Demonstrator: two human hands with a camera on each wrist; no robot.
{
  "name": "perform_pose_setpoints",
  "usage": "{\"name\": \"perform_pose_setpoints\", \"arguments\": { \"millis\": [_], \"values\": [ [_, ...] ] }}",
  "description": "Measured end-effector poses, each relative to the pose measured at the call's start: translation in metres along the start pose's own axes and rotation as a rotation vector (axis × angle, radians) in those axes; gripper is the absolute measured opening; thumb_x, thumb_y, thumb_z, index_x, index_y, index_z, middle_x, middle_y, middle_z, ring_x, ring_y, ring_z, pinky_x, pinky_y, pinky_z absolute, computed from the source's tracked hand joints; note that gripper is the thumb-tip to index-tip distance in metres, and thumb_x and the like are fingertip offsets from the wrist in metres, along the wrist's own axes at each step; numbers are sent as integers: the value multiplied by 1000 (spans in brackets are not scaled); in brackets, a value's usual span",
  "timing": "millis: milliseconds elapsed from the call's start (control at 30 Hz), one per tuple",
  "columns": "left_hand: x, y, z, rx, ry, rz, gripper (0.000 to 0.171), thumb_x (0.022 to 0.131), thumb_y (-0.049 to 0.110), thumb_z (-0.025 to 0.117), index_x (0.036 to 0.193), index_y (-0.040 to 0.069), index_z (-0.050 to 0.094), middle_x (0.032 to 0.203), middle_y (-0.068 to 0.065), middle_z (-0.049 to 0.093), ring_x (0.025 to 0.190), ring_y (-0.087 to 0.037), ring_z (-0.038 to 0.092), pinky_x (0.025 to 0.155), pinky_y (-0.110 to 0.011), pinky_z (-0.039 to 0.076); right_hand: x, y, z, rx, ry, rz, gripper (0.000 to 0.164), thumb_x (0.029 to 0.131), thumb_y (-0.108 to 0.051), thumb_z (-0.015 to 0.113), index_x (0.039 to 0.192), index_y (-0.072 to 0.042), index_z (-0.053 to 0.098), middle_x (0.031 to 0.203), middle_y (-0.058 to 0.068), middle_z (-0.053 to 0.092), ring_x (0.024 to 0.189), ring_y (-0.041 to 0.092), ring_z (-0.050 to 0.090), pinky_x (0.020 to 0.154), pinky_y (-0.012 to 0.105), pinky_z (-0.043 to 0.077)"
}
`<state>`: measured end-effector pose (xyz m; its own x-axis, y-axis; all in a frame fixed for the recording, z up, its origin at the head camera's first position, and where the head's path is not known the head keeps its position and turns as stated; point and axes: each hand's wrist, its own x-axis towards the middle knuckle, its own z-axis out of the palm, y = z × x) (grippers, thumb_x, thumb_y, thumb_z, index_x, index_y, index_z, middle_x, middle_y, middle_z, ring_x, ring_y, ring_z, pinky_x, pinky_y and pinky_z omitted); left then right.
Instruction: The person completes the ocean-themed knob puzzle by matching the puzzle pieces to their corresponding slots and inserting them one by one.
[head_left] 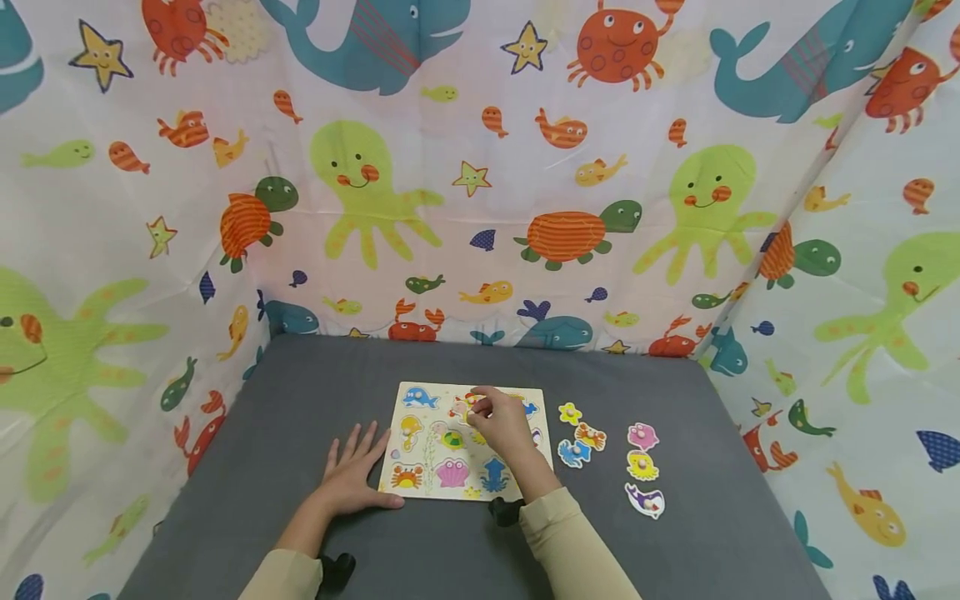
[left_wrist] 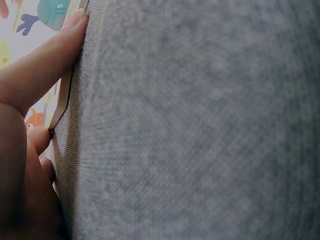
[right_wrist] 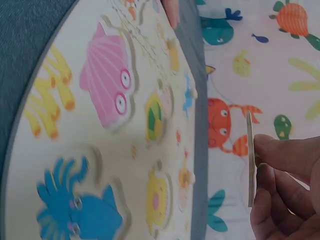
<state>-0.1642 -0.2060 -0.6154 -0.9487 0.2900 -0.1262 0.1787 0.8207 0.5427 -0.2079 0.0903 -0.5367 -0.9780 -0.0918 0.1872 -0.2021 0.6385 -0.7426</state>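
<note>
1. A dark grey surface [head_left: 435,542] reaches a far curtain [head_left: 457,233], white with colourful printed sea animals [head_left: 348,158].
2. A matching left curtain [head_left: 127,200] and right curtain [head_left: 810,367] hang along the sides.
3. The light is soft.

Showing cream on the board [head_left: 435,493], striped pink on the shell [head_left: 453,473], blue on the squid [head_left: 494,476], orange on the crab [head_left: 407,477]. Flashing yellow on the star [head_left: 570,413], purple and white on the dolphin [head_left: 646,502]. Wearing beige on the sleeves [head_left: 581,542]. Spreading plain grey over the table [head_left: 345,375]. Repeating lime octopuses [head_left: 351,158], orange-striped turtles [head_left: 566,236] and teal whales [head_left: 360,62] with red stripes across the white curtain [head_left: 457,83].
</note>
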Motion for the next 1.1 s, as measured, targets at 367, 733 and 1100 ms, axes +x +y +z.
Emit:
{"name": "perform_pose_setpoints", "arguments": {
  "millis": [367, 733, 1100],
  "values": [
    [-2, 1, -1, -58, 18, 27, 130, 61, 78, 79, 162, 17, 24, 170, -15, 10, 156, -42, -5, 118, -67, -13, 2, -1, 28, -50, -41, 15, 43, 83, -7, 81, 125, -7, 70, 82, -3, 71, 71, 8, 62, 66, 28, 55],
    [3, -8, 9, -25, 48, 20, 135, 56, 85, 75, 163, 21, 23, 171, -9, 8, 157, -38, -7, 119, -63, -14, 8, 0, 47, -86, -91, 98, 44, 81, -7, 80, 125, -7, 70, 81, -4, 70, 71, 8, 60, 68, 29, 52],
    [-2, 0, 1, -20, 38, 29, 129, 62, 78, 79, 163, 18, 24, 170, -14, 10, 156, -41, -5, 118, -67, -12, 5, 3, 60, -114, -94, 138, 41, 82, -9, 81, 121, -8, 71, 80, -4, 68, 69, 10, 58, 67, 30, 52]
  ]
}}
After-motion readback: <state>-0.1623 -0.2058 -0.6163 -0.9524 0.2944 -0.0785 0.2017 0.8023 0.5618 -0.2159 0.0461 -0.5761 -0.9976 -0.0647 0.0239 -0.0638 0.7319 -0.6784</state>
